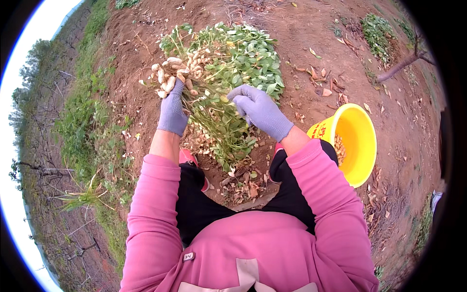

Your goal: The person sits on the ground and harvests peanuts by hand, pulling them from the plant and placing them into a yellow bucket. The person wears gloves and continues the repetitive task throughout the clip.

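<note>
My left hand (173, 108), in a grey-purple knit glove, grips a bunch of pulled peanut plants (219, 122) near the roots. Pale peanut pods (168, 78) cluster above and around its fingers, while the leafy stems hang down to the right between my feet. My right hand (259, 110), gloved alike, hovers with bent fingers over the right side of those stems. Whether its fingertips pinch anything is hidden. Just beyond both hands lies a heap of uprooted peanut plants (251, 58), with more pods (197, 64) at its left side.
A yellow bucket (356, 146) tilts beside my right knee, with loose peanuts (339, 149) inside. Dry leaves (251, 188) litter the soil between my feet. A bare branch (399, 67) juts in at the right. Green weeds (84, 135) line the left.
</note>
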Demonstrator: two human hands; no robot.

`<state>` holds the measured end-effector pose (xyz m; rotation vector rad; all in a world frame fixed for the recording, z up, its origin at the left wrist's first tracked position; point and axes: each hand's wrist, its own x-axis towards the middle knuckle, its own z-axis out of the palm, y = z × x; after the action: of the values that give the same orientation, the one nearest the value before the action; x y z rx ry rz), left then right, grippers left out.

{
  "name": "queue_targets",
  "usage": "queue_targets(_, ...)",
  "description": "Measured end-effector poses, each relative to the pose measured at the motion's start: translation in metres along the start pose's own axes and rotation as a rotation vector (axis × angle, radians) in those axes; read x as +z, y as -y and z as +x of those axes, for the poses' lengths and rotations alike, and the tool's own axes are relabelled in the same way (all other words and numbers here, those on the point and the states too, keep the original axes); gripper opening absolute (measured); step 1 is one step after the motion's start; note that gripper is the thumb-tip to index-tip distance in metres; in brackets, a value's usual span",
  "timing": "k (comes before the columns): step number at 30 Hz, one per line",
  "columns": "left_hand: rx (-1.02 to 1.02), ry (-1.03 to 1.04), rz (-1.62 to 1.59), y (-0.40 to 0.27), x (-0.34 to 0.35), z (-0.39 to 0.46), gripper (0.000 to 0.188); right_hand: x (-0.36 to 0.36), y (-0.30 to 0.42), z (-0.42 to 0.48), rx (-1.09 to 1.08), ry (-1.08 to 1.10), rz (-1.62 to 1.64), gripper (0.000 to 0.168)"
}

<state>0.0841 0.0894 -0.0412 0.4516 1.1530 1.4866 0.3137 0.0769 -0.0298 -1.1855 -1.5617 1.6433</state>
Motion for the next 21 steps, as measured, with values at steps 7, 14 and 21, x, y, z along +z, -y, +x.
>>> queue_targets(7, -0.142, 0.132, -0.03, 0.019, 0.021, -0.025, 0.031, 0.024, -0.006, 0.008, -0.181, -0.227, -0.431, 0.039)
queue_targets(14, -0.127, 0.25, 0.188, 0.035, 0.022, -0.028, 0.033, 0.031, -0.004, 0.01, -0.214, -0.23, -0.634, 0.034)
queue_targets(21, 0.041, 0.072, 0.171, 0.044, 0.0, 0.01, 0.025, 0.041, 0.0, -0.009, -0.441, 0.025, -0.341, 0.021)
